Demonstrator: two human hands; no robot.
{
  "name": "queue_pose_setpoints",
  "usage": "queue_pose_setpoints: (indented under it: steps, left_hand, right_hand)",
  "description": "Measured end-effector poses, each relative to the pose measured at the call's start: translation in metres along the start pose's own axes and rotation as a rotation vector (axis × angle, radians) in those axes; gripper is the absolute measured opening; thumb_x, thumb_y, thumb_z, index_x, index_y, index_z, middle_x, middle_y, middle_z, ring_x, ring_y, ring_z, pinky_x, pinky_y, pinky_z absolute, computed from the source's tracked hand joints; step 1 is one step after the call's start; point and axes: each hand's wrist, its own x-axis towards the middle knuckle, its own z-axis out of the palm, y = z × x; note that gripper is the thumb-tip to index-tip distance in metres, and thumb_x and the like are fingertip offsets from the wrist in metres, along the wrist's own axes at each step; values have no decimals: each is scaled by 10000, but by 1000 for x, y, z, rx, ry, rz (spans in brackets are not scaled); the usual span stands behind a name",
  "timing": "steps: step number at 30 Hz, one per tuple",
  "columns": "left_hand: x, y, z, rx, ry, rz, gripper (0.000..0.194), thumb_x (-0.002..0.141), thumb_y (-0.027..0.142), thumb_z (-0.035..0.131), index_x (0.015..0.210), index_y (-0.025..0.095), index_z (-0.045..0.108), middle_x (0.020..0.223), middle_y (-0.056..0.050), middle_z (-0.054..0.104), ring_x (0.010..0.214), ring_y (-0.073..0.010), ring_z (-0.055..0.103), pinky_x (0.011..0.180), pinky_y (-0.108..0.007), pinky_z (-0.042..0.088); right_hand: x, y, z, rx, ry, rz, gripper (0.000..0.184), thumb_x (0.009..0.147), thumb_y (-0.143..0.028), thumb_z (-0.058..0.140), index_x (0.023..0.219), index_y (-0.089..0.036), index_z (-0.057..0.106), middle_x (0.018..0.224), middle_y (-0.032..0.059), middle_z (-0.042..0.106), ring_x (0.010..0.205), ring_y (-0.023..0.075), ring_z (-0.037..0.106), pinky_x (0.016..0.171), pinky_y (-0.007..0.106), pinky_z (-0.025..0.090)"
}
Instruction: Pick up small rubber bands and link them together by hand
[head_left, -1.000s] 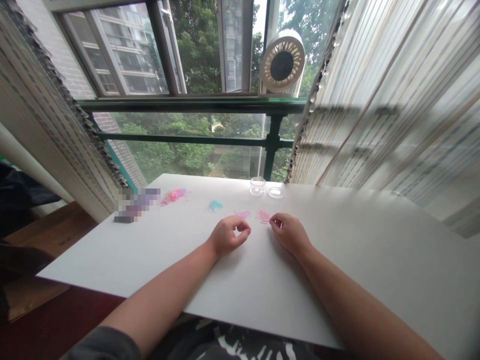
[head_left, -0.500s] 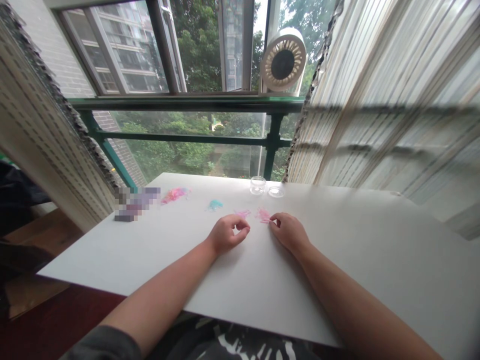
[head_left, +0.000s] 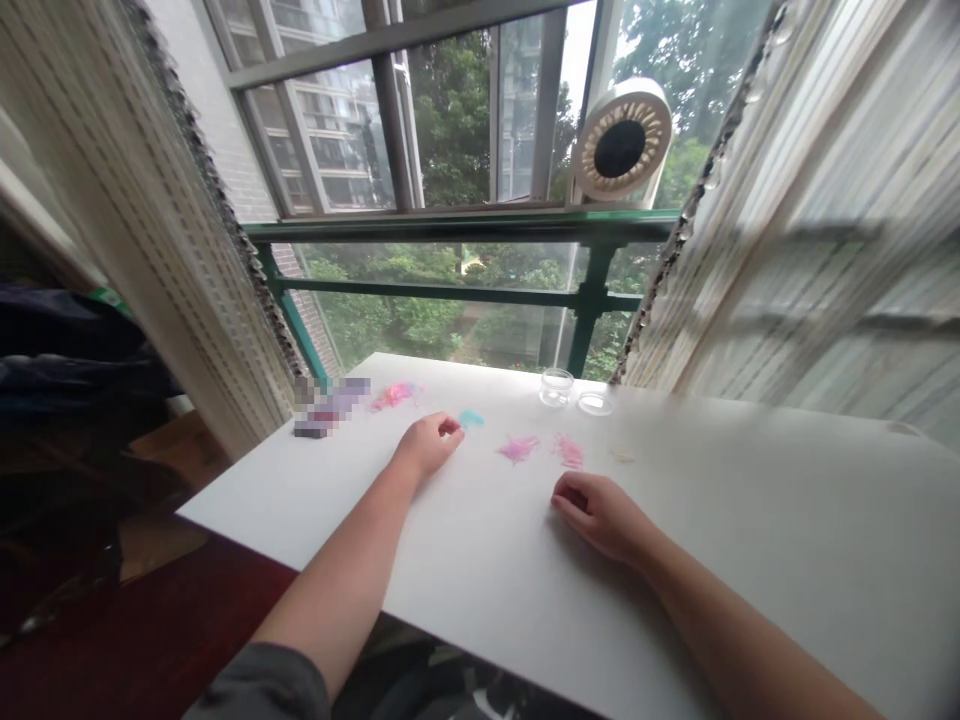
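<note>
My left hand (head_left: 429, 444) is over the left-middle of the white table (head_left: 480, 540). Its thumb and forefinger are pinched together beside a small teal heap (head_left: 471, 419); whatever may be between the tips is too small to make out. My right hand (head_left: 596, 512) rests on the tabletop with its fingers curled in toward the thumb, and nothing shows in it. Just beyond it lies a pink heap of thin, small pieces (head_left: 568, 450). Left of that is a pinkish-purple heap (head_left: 517, 448), and to the right are a few pale yellow bits (head_left: 621, 456).
A clear round jar (head_left: 556, 388) stands near the table's back edge, with a clear shallow lid (head_left: 595, 403) beside it. Farther left is a mixed pink-orange heap (head_left: 396, 396), next to a blurred-out item (head_left: 330, 408). A white round fan (head_left: 622, 148) is by the window.
My left hand has moved left, from near the purple heap to the teal one. My right hand has drawn back from the pink heap toward me. The view has swung left.
</note>
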Motion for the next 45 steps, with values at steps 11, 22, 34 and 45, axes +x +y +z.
queue_pose_setpoints:
  steps: [11,22,34,45]
  left_hand:
    - [13,-25,1,359,12,-355,615,683,569,494,1211,253,483,1326,-92,416,1211,-313,356,976,-455,303]
    - [29,-32,12,394,90,-388,646,730,571,422,1263,206,440,1382,-98,367,1244,-333,304,986,-499,269]
    - [21,-30,7,-146,297,-115,292,744,269,521,988,162,641,979,-57,674,869,-170,621,800,-272,476]
    - [-33,93,30,-350,-151,461,154,743,188,534,820,191,667,805,-9,693,734,-123,621,698,-223,463]
  right_hand:
    - [1,-4,-1,-41,-54,9,163,783,-293,471,703,-186,564,603,-7,546,550,123,451,518,229,311]
    - [1,-2,1,-36,-40,3,162,778,-294,475,695,-187,565,592,-8,545,543,123,450,508,226,306]
    - [1,-2,2,-30,-30,3,143,772,-277,482,700,-185,566,588,-16,531,537,111,437,504,217,297]
    - [1,-1,3,29,4,-1,100,765,-259,500,812,-188,553,565,-42,497,509,99,413,496,214,285]
